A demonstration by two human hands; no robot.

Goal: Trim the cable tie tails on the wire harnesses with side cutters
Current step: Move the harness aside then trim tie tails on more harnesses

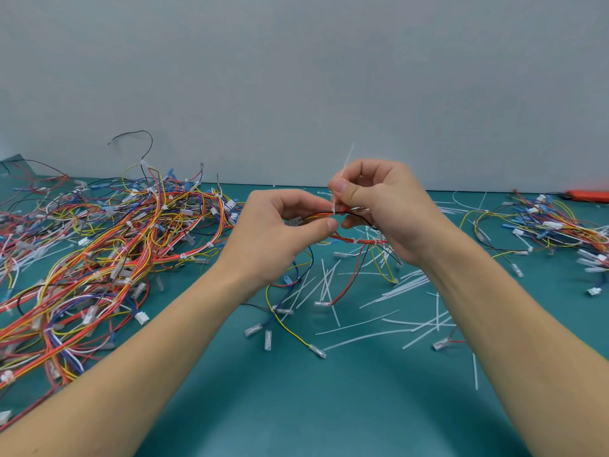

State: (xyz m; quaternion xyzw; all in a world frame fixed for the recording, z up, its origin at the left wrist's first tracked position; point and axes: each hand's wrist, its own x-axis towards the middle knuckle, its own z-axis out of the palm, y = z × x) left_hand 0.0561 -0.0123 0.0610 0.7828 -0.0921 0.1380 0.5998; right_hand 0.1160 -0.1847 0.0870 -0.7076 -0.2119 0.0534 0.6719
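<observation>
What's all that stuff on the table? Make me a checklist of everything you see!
Surface: teal mat, covering the bench.
Job's things: wire harness held up in both hands, uncut cable tie tail sticking up; orange tool at far right edge, possibly the cutters.
Clutter: white cut-off tie tails scattered on the mat.
Grippers: left hand pinches the harness; right hand pinches the tie.
Cables: big harness pile on the left, smaller pile on the right.
Surroundings: plain grey wall.
</observation>
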